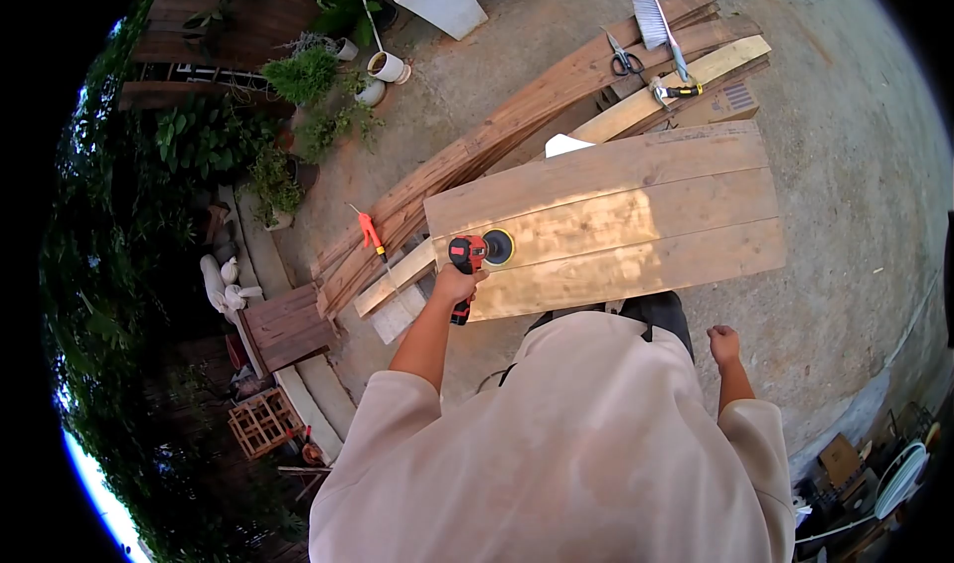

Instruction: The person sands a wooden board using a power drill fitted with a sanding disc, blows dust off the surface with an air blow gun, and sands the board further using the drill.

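Note:
My left hand (457, 285) is wrapped round the handle of a red and black cordless drill (466, 254). A round black pad with a yellow rim (499, 248) is on the drill's front, at the left part of a wide panel of wooden planks (606, 227). The panel has a paler, yellowish area in its middle and lower left; its other parts are grey-brown. My right hand (724, 344) hangs beside my body, off the panel's near edge, fingers curled in with nothing visible in them.
Long boards (477, 146) lie beyond the panel. A brush (651, 21), scissors (624, 61) and a yellow and black tool (680, 91) lie on boards. Left of the panel is an orange-handled tool (369, 230). Potted plants (390, 67) and a wooden crate (266, 424) stand farther left.

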`<state>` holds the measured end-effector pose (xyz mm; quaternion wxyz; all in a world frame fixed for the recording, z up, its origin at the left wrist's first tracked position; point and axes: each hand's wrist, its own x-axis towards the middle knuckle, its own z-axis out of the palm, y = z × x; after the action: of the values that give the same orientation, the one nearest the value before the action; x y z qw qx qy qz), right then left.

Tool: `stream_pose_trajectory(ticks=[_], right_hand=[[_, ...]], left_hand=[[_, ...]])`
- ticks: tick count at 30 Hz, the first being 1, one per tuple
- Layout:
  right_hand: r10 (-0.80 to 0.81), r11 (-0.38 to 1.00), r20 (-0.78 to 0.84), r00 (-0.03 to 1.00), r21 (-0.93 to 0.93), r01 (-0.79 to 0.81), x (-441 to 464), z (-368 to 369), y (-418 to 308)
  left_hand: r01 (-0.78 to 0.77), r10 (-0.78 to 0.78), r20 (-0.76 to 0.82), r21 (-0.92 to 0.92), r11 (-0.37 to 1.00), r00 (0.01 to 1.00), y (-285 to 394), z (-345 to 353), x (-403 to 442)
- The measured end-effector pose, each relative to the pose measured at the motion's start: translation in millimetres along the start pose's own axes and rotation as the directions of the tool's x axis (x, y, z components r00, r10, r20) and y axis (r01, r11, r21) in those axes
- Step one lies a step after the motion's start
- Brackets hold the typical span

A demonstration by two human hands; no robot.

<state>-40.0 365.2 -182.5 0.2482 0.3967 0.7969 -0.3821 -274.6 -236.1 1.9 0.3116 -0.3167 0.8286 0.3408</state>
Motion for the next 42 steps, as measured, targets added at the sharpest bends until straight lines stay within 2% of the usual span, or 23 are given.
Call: stream_pose_trajectory(ticks=[1, 4, 7, 13, 19, 25, 31, 34, 42], right_hand=[[0.002, 1.0, 0.008, 1.0, -0.001, -0.002, -1.8, -1.3, -2.8], [0.005, 1.0, 0.007, 1.0, -0.001, -0.005, -5.2, -0.8, -4.6], [0.01, 1.0, -0.001, 1.0, 0.028, -0.01, -8.6, 2.4, -1.4], [0.019, 0.999, 0.024, 1.0, 0.041, -0.02, -12.3, 5.2, 10.1], [0.011, 0.999, -0.01, 1.0, 0.044, -0.01, -14.7, 7.3, 17.1], [-0.012, 0.998, -0.027, 1.0, 0.065, 0.014, -8.1, 14.0, 28.5], [0.018, 0.996, -0.025, 1.0, 0.085, -0.016, -9.2, 13.4, 30.3], [0.033, 0.996, -0.019, 0.999, 0.079, -0.031, -8.6, 12.9, 31.3], [0.059, 0.994, 0.021, 0.998, 0.089, -0.06, -9.8, 3.5, 20.4]], left_hand=[[0.001, -0.001, -0.014, 0.001, 1.0, 1.0, 1.6, 0.8, -2.3], [-0.017, 0.037, -0.13, 0.155, 0.988, 0.991, -7.0, 7.6, -1.5], [-0.002, 0.014, -0.131, 0.097, 0.995, 0.991, -14.8, 12.4, 2.5], [0.025, -0.008, -0.105, 0.166, 0.986, 0.994, -13.9, 7.6, 4.9], [0.015, -0.004, -0.135, 0.084, 0.996, 0.991, -18.0, 12.1, 11.5], [0.049, -0.047, -0.022, 0.091, 0.995, 0.999, -10.4, 4.3, 10.3], [0.035, -0.035, -0.022, -0.006, 0.999, 0.999, -7.0, 8.6, 8.6], [0.04, -0.038, -0.025, 0.054, 0.998, 0.999, -6.2, 8.5, 8.2], [0.065, -0.065, -0.03, 0.004, 0.998, 0.997, 1.2, 8.9, 0.0]])
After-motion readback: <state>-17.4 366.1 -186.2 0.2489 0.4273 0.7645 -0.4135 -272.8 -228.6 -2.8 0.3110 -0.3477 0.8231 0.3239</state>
